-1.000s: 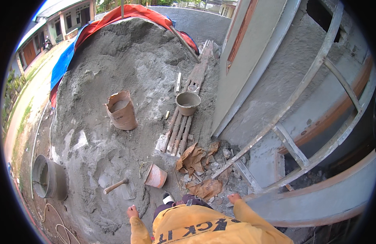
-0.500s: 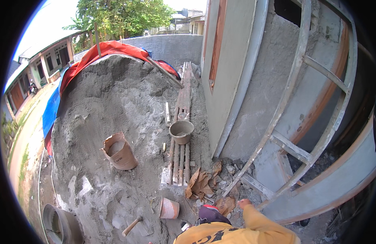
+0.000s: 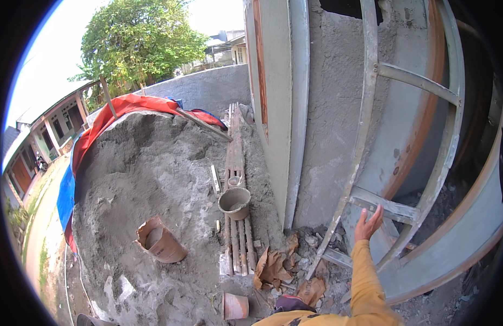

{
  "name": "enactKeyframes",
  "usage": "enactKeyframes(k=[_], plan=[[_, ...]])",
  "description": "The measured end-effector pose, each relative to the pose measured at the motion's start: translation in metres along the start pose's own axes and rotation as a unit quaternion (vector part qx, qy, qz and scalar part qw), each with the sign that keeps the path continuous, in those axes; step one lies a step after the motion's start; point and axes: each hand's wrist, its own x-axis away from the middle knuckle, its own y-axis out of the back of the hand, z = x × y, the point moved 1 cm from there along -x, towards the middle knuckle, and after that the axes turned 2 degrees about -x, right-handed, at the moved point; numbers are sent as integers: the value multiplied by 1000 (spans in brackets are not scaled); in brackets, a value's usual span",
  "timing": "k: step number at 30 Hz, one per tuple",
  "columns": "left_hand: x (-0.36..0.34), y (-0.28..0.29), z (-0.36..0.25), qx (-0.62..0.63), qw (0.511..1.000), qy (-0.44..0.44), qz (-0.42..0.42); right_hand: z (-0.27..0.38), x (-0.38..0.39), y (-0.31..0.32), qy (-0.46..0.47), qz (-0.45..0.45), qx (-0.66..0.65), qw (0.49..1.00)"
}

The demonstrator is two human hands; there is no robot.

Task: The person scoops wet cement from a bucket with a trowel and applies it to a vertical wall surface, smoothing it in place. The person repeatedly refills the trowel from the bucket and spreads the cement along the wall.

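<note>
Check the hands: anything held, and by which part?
Right hand: nothing held, open at a ladder rung, touch unclear. Left hand: out of view, can't tell.

The ladder (image 3: 395, 208) looks matt and scuffed, the sand heap (image 3: 143, 163) rough, the bag (image 3: 167, 249) paper, the sleeve (image 3: 367, 280) cloth.

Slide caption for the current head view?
Right hand open by a ladder rung, with a grey bucket on poles and a paper sack on a grey heap to the left.
</note>
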Motion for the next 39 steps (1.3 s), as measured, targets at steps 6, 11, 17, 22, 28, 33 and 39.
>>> enactKeyframes(k=[6,11,17,22,28,33,39], plan=[[37,-28,17,-20,998,68,-5,-50,-50,-8,-2,-9,104,995],[59,-37,47,2,997,67,-42,-49,-42,-11,26,35,109,993],[83,-64,-91,-102,994,17,19,-63,-44,-4,56,33,116,991],[70,-82,-102,-91,996,0,15,-66,-38,-8,87,26,111,990],[93,-112,-78,-114,992,24,48,-66,-41,-3,85,60,100,990],[104,-133,-41,-115,990,61,49,-70,-45,-5,84,56,100,990],[99,-124,-21,-122,990,69,20,-56,-42,-4,68,67,89,991]])
